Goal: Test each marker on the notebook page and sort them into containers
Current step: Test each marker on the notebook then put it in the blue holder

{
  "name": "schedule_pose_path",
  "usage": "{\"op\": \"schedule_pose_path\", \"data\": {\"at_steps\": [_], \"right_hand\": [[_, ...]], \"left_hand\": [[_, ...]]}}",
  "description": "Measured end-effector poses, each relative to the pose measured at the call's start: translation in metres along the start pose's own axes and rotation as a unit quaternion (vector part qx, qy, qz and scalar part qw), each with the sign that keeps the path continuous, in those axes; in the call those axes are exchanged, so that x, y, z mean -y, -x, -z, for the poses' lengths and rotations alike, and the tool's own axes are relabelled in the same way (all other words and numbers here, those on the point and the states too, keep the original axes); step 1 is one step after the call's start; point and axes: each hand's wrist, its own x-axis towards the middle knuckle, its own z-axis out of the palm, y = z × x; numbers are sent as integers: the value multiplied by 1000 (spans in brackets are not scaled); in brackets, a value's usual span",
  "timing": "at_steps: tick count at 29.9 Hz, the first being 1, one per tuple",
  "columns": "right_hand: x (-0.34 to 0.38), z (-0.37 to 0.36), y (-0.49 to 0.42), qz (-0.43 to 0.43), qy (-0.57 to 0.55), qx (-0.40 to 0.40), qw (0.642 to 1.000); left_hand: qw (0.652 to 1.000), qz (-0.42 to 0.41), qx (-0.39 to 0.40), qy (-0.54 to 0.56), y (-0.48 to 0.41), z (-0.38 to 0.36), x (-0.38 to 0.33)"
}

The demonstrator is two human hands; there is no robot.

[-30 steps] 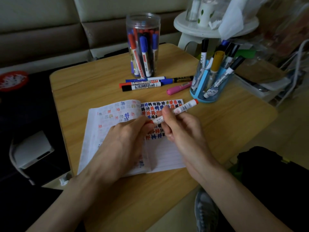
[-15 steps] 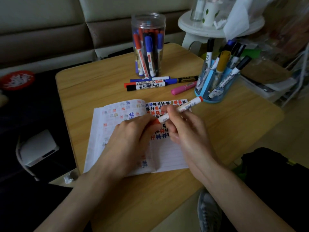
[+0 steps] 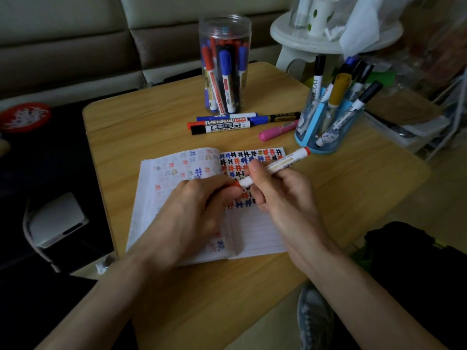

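Note:
An open notebook (image 3: pixel 255 231) lies on the wooden table (image 3: pixel 151 127), its right page covered with coloured test marks. Above it my right hand (image 3: pixel 280 198) grips the white barrel of a red marker (image 3: pixel 280 162). My left hand (image 3: pixel 192 213) pinches the marker's red cap end, resting over the notebook's fold. Several loose markers (image 3: pixel 222 123) and a pink one (image 3: pixel 276 131) lie beyond the notebook. A clear round jar (image 3: pixel 225 64) holds several markers at the back. A blue holder (image 3: pixel 326 130) with more markers stands at the right.
A white round stool (image 3: pixel 313 44) with cups and tissue stands behind the table's right corner. A sofa (image 3: pixel 75 46) runs along the back. A dark bag (image 3: pixel 404 253) and a grey shoe (image 3: pixel 313 317) are at the lower right, a white device (image 3: pixel 55 221) on the floor at left.
Both hands keep their hold on the red marker at the same spot above the page. The view has shifted slightly; nothing on the table has moved.

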Motion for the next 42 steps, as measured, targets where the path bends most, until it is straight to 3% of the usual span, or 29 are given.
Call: {"op": "schedule_pose_path", "data": {"at_steps": [12,18,28,34,42], "right_hand": [[8,0,0,23,-6,37,999],[2,-3,-2,-11,-40,-7,999],[-1,-6,-2,-12,2,-39,999],[1,0,-3,-18,23,-22,999],[3,2,-2,9,14,5,1000]], "left_hand": [[991,2,98,87,-8,19,-1],[996,-23,-27,-77,2,-3,-3],[985,-59,-22,-162,3,-4,-4],[998,-19,-36,-54,0,-8,1],[998,1,43,36,-4,5,-1]]}}
